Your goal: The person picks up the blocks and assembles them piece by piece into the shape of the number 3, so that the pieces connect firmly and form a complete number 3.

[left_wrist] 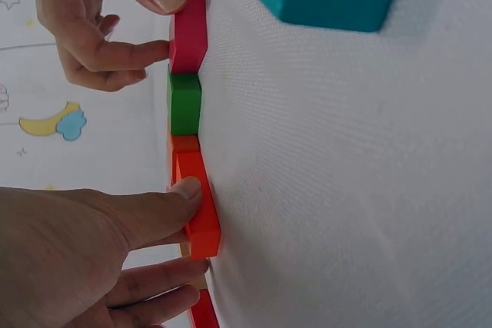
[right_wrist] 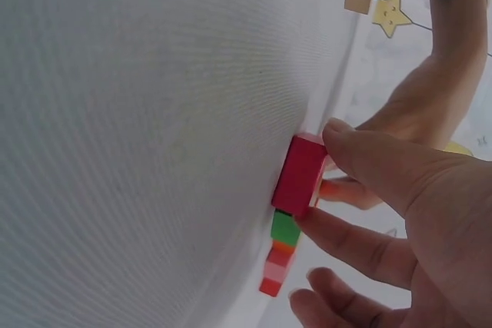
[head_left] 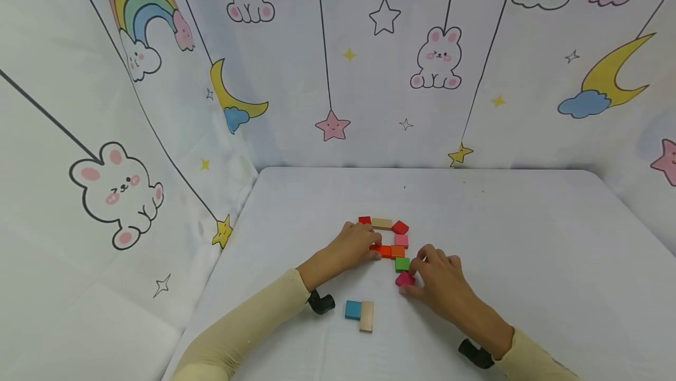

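Note:
Small coloured blocks form an angular figure on the white table. My left hand pinches the red-orange block at its left end, thumb on the near face and index finger behind. My right hand grips the crimson five-sided block at the bottom between thumb and index finger, its other fingers loosely bent. Above that block come a green block, an orange block and a pink block. A red five-sided block, a natural wood block and a red block make the top row.
Nearer the person, a blue block lies against an upright-set natural wood block. Black wrist devices show under both forearms. A white cloth wall with cartoon drawings stands behind the table's far edge.

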`<state>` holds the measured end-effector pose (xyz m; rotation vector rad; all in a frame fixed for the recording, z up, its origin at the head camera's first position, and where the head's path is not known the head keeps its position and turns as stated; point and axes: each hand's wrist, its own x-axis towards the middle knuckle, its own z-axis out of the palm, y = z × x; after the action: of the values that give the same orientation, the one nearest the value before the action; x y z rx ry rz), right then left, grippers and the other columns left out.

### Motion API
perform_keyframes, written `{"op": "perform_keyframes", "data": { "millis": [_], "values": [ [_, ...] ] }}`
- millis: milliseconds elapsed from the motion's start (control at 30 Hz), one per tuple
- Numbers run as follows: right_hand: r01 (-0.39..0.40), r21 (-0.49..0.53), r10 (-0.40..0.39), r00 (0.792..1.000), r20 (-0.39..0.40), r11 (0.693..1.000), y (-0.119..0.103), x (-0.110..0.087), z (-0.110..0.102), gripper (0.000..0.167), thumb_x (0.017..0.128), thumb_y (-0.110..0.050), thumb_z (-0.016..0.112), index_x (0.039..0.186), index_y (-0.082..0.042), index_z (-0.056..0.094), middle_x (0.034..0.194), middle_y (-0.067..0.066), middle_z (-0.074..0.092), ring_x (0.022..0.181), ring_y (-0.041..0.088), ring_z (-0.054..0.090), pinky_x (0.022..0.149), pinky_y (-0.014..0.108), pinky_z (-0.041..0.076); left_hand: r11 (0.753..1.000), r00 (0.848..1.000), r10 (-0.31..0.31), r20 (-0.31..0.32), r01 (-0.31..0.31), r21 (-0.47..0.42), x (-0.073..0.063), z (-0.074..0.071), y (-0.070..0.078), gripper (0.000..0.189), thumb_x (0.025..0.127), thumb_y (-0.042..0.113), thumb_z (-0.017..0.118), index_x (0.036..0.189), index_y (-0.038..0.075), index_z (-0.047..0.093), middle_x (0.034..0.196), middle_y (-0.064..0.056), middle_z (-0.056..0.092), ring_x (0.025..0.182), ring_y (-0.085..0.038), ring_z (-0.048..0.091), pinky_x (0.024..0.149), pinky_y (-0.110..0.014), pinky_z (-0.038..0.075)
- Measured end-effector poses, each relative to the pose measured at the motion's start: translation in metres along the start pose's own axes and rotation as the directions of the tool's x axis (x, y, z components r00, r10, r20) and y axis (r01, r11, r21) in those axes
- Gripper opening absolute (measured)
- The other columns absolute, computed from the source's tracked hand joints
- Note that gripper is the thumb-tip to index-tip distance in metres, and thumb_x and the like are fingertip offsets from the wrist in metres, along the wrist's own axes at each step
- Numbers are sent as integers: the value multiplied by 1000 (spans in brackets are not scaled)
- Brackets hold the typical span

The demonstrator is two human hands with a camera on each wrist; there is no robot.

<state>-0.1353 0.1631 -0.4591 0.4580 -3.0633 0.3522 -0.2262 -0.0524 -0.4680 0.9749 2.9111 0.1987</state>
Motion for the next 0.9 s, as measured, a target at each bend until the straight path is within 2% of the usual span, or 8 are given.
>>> {"op": "perform_keyframes", "data": {
  "millis": [167, 233, 333, 467, 600, 733, 900],
  "values": [
    [-8, -8, 8, 1000, -29, 1000, -8, -5, -3, 39, 74, -45, 96, 93, -21, 72, 111, 7, 60, 106, 27, 58, 87, 54, 45, 1000, 1000, 3, 0, -3, 2, 1, -1, 0, 27, 96, 41, 78, 116, 23, 76, 109, 5, 69, 110, -15, 62, 101, -40, 45],
    [13, -18, -13, 1000, -28, 1000, -17, -9, -3, 40, 74, -50, 94, 90, -23, 70, 108, 5, 59, 104, 26, 58, 87, 54, 46, 1000, 1000, 1, 4, -1, 3, 1, -2, -1, 27, 96, 41, 78, 117, 23, 76, 109, 5, 69, 110, -14, 62, 101, -40, 45],
    [87, -42, -87, 996, 1, 995, -35, -16, 0, 44, 77, -62, 88, 82, -24, 65, 101, 1, 57, 100, 21, 56, 86, 51, 45, 1000, 1000, -4, 9, 4, 5, 0, -4, -1, 26, 96, 41, 77, 116, 24, 76, 108, 6, 69, 110, -14, 61, 102, -40, 45],
    [217, -83, -218, 976, -1, 973, -57, -18, 7, 56, 77, -76, 78, 73, -22, 64, 94, -2, 52, 93, 17, 50, 79, 44, 36, 1000, 1000, -11, 10, 11, 7, 0, -6, -1, 25, 97, 41, 77, 114, 23, 75, 107, 5, 69, 110, -14, 61, 102, -40, 44],
    [285, -149, -291, 956, -25, 947, -71, -14, 12, 62, 78, -78, 76, 75, -17, 71, 94, -1, 52, 94, 19, 48, 78, 43, 34, 1000, 1000, -15, 4, 15, 13, -1, -8, 0, 24, 96, 40, 77, 113, 23, 75, 108, 5, 69, 110, -14, 61, 102, -40, 44],
    [279, -185, -281, 960, 18, 942, -75, -14, 13, 60, 77, -73, 81, 83, -13, 76, 98, 1, 54, 97, 21, 48, 81, 45, 38, 1000, 1000, -7, 13, 7, 16, -1, -7, 3, 24, 96, 40, 78, 114, 24, 75, 108, 5, 69, 109, -14, 61, 101, -40, 45],
    [244, -146, -232, 968, 96, 959, -73, -15, 9, 48, 75, -60, 88, 81, -15, 75, 101, 0, 54, 101, 20, 48, 83, 46, 39, 999, 1000, -11, 25, 10, 30, -2, -5, 4, 24, 97, 40, 77, 115, 24, 75, 109, 5, 70, 110, -14, 62, 102, -40, 45]
  ]
}}
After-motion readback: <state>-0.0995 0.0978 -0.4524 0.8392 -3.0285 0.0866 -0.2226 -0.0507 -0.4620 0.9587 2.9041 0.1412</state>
